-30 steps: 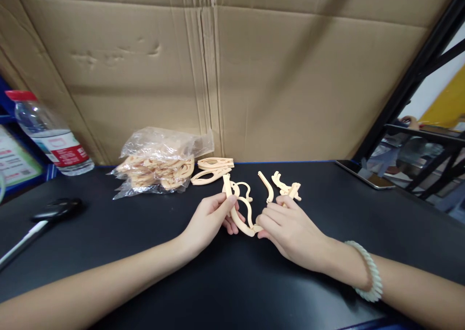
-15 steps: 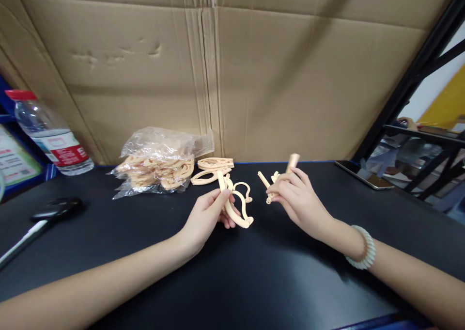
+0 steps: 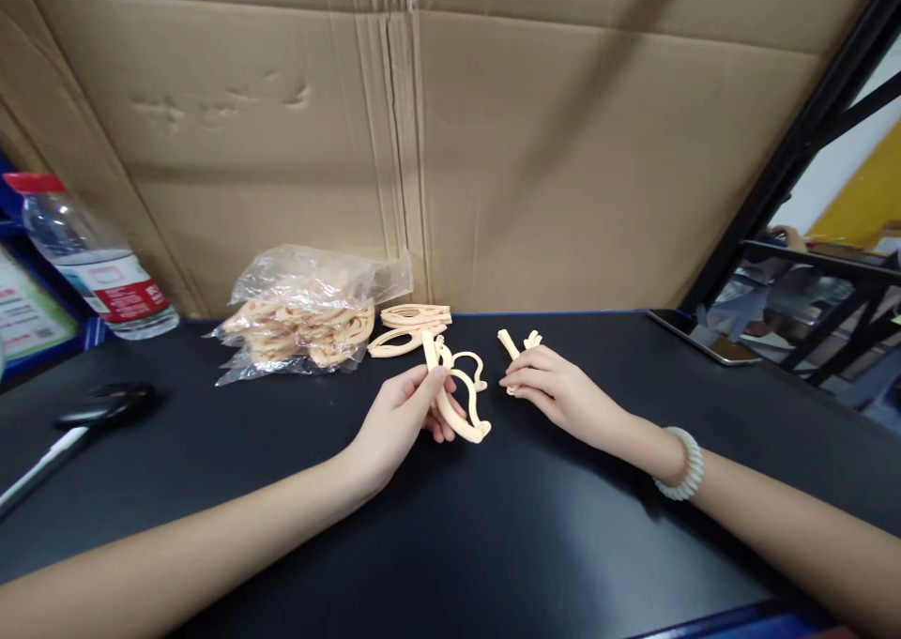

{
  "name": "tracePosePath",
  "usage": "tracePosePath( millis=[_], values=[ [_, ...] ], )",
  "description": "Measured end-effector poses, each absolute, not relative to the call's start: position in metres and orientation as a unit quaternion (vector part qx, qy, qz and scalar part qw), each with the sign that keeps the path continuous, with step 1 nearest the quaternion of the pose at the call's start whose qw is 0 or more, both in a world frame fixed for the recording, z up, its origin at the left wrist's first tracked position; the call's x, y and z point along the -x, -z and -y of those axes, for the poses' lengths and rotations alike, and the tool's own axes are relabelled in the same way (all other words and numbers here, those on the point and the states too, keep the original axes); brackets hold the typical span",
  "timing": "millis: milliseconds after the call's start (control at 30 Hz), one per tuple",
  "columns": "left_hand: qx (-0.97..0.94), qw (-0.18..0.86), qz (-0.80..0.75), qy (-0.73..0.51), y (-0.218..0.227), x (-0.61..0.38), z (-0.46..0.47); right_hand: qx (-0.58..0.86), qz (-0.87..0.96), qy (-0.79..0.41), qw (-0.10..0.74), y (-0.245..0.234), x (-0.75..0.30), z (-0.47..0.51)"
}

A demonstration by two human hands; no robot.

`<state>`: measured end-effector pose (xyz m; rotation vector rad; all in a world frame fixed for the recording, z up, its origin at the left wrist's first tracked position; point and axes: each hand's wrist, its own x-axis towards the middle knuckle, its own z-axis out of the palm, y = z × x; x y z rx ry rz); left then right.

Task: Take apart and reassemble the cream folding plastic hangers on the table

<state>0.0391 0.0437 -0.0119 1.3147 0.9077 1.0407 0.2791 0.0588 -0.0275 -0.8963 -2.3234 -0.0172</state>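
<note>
My left hand is closed on curved pale wooden pieces, thumb on top. They are tilted above the black tabletop and a curled end points right. Just behind them lies another arched wooden piece. My right hand is low over the table on the right, fingers bent together around small wooden pieces whose ends stick out past the fingertips. The fingers hide most of these pieces.
A clear plastic bag of wooden parts lies at the back, beside stacked curved pieces. A water bottle and a black mouse-like object are at left. A phone-like slab lies back right, before a cardboard wall.
My right hand has moved slightly left and turned lower over the small pieces. The wooden rod that stood up behind its fingers no longer shows. My left hand has stayed almost still.
</note>
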Motion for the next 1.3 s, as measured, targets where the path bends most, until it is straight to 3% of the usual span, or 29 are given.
tracePosePath(
  millis=[767, 1000, 1167, 1300],
  values=[
    [-0.578, 0.575, -0.394, -0.424, 0.012, -0.038, -0.042, 0.379, 0.875, 0.001, 0.301, 0.027, -0.279, -0.06],
    [-0.64, 0.548, -0.371, -0.39, 0.012, -0.041, -0.042, 0.309, 0.878, 0.009, 0.366, 0.011, -0.267, -0.035],
    [-0.664, 0.537, -0.361, -0.373, 0.013, -0.04, -0.042, 0.202, 0.936, 0.066, 0.282, 0.005, -0.255, -0.015],
    [-0.665, 0.541, -0.358, -0.37, 0.011, -0.04, -0.04, 0.195, 0.951, 0.076, 0.228, 0.005, -0.251, -0.012]
  ],
)
